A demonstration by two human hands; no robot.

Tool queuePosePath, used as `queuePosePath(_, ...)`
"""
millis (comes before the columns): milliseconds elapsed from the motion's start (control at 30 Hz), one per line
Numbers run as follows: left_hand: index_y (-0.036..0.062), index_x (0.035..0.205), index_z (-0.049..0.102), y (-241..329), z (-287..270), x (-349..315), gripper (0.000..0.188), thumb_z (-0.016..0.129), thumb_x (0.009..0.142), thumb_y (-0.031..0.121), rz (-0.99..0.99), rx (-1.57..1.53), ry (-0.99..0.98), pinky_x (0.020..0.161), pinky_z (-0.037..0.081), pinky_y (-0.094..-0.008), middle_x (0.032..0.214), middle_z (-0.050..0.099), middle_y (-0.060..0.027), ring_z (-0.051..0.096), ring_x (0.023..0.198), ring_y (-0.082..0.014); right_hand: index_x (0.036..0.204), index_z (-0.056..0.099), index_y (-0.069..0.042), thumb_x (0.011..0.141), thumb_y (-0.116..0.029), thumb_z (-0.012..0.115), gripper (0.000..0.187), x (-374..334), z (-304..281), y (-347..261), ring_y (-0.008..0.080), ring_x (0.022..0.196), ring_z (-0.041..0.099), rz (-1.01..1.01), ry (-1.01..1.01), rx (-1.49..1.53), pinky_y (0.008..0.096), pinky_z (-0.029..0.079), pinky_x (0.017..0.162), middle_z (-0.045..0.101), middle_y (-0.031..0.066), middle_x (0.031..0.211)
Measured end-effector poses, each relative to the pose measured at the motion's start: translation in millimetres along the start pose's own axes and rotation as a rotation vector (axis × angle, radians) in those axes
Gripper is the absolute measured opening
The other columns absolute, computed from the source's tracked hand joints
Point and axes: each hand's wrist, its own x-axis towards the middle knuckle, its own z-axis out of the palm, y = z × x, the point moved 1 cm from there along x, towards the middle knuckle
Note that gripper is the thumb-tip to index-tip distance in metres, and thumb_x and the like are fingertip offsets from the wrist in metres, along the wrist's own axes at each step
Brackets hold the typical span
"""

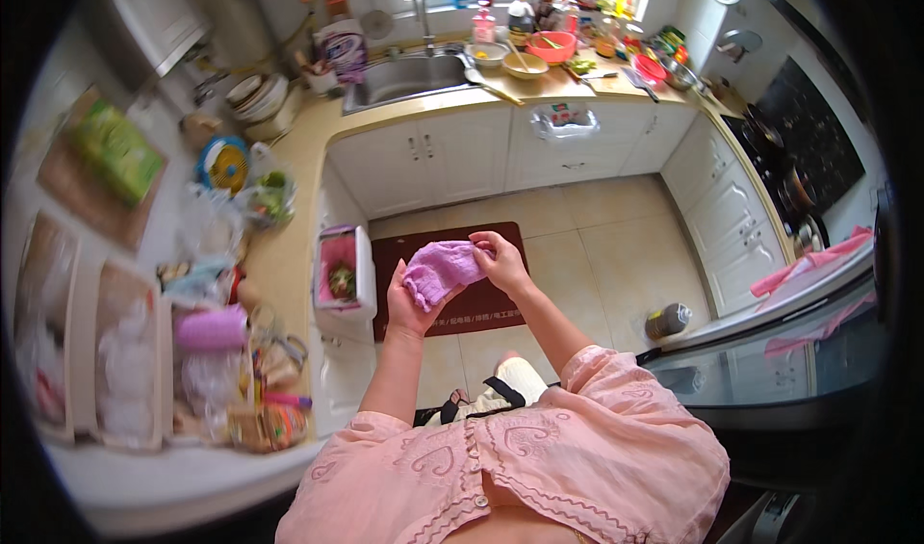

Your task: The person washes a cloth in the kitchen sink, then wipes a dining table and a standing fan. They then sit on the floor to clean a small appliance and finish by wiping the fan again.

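A crumpled purple cloth (443,271) with a gathered edge is stretched between my two hands, above the dark red floor mat. My left hand (408,305) holds its left end, with the thumb up along the side and the other fingers partly hidden under the fabric. At the opposite end, my right hand (496,258) pinches the upper right edge between thumb and fingers. Whether the cloth is a sleeve cover or another gathered piece, I cannot tell.
Left of my hands stands a white bin (344,279) with a pink liner and scraps inside. Ahead are a steel sink (404,78) and a counter crowded with bowls and bottles. A black hob (804,140) is at the right. A dark bottle (668,320) lies on the floor.
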Motion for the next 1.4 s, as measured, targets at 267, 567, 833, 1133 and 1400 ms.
queuePosePath(267, 0.0034, 0.123, 0.037, 28, 17, 197, 0.055, 0.022, 0.089, 0.044, -0.083, 0.005, -0.017, 0.092, 0.035, -0.0501, 0.122, 0.044, -0.0155, 0.043, 0.113, -0.0316, 0.093, 0.055, -0.001, 0.077, -0.009, 0.059, 0.018, 172, -37, 40, 0.0148, 0.077, 0.06, 0.086, 0.04, 0.079, 0.0261, 0.049, 0.066, 0.062, 0.0094, 0.085)
queuePosePath(567, 0.0046, 0.125, 0.036, 116, 28, 381, 0.056, 0.023, 0.088, 0.044, 0.038, -0.056, -0.035, 0.098, 0.025, -0.0542, 0.126, 0.039, -0.0172, 0.036, 0.118, -0.0342, 0.094, 0.06, -0.003, 0.081, -0.012, 0.056, 0.016, 409, -61, 86, 0.0138, 0.075, 0.059, -0.045, -0.105, 0.022, 0.0264, 0.047, 0.069, 0.064, 0.008, 0.083)
queuePosePath(833, 0.0025, 0.125, 0.034, 218, 6, 542, 0.058, 0.023, 0.088, 0.046, 0.145, -0.054, 0.057, 0.097, 0.026, -0.0552, 0.128, 0.037, -0.0182, 0.035, 0.119, -0.0365, 0.099, 0.058, -0.004, 0.079, -0.016, 0.056, 0.023, 629, -42, 96, 0.0215, 0.078, 0.061, -0.188, -0.096, -0.123, 0.0302, 0.048, 0.07, 0.062, 0.0119, 0.091)
queuePosePath(1133, 0.0044, 0.125, 0.036, 303, -14, 700, 0.058, 0.03, 0.087, 0.047, 0.064, -0.218, 0.073, 0.098, 0.023, -0.0555, 0.128, 0.038, -0.017, 0.033, 0.12, -0.0358, 0.116, 0.049, -0.014, 0.075, -0.029, 0.059, 0.045, 865, 30, 126, 0.0329, 0.097, 0.053, -0.185, -0.195, -0.502, 0.0379, 0.043, 0.085, 0.048, 0.0193, 0.111)
queuePosePath(1400, 0.0056, 0.126, 0.035, 321, -28, 769, 0.056, 0.032, 0.087, 0.046, 0.014, -0.319, 0.153, 0.098, 0.023, -0.0557, 0.129, 0.037, -0.0161, 0.034, 0.12, -0.035, 0.102, 0.055, -0.003, 0.081, -0.022, 0.052, 0.029, 983, 70, 222, 0.0312, 0.085, 0.058, -0.191, -0.372, -0.789, 0.035, 0.045, 0.075, 0.059, 0.0176, 0.089)
